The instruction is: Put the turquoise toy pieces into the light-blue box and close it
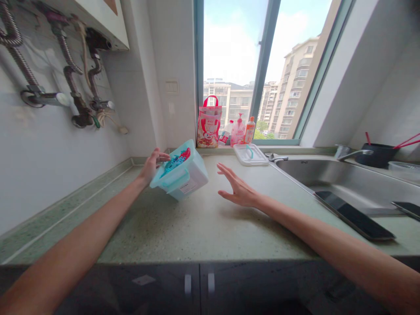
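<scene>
A light-blue plastic storage box is tilted over to the left above the counter, its open mouth facing my left hand. Small blue and red pieces, too small to name, lie inside it. My left hand grips the box at its left rim, fingers over the edge; the thumb is hidden. To the right of the box, apart from it, my right hand hovers over the counter with fingers spread and nothing in them. A clear lid with a teal handle lies flat behind my right hand.
The speckled counter runs to a wall on the left. By the window stand a red-handled bag, a pink pump bottle and an orange-capped bottle. A steel sink is at right, a dark phone-like slab on its front edge.
</scene>
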A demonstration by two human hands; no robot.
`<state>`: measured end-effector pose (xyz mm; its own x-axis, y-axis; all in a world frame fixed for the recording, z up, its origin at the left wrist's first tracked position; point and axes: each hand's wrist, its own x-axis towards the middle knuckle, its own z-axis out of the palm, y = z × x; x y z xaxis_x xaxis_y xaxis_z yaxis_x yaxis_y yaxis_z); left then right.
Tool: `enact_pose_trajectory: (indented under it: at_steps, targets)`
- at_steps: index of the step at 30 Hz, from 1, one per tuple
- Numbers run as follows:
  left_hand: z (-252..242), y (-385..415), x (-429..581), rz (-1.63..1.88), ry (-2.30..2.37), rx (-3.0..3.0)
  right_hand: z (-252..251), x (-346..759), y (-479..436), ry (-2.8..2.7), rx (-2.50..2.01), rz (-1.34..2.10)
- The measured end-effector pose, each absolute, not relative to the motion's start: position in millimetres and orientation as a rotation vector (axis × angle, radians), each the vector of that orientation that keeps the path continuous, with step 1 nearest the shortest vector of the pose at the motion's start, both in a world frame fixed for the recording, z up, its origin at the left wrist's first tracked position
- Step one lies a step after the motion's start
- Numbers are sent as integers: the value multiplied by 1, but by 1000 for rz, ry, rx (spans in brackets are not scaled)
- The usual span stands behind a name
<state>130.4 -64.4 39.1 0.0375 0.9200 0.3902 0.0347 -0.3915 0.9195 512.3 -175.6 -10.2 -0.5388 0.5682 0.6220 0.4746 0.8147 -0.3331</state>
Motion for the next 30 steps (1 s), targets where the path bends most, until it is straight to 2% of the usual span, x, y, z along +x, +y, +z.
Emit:
enact_pose_trajectory:
  at_steps: [4,8,13,19,26,30]
  targets:
    - [45,-69,133,1469,946,1479,-22,492,-179,-2215,-776,573]
    - [52,-81,139,1333,832,1673,-27,449,-177,-1970,-737,1017]
    - [50,-81,132,1264,831,1831,-20,400,-153,-1544,-673,1105]
    - [38,-79,126,1301,762,1737,-14,366,-112,-1363,-609,1113]
    - [28,-71,127,1439,728,1571,-8,334,-76,-1114,-457,1615]
    - [20,-60,122,1544,784,1468,-3,333,-72,-1156,-465,1696]
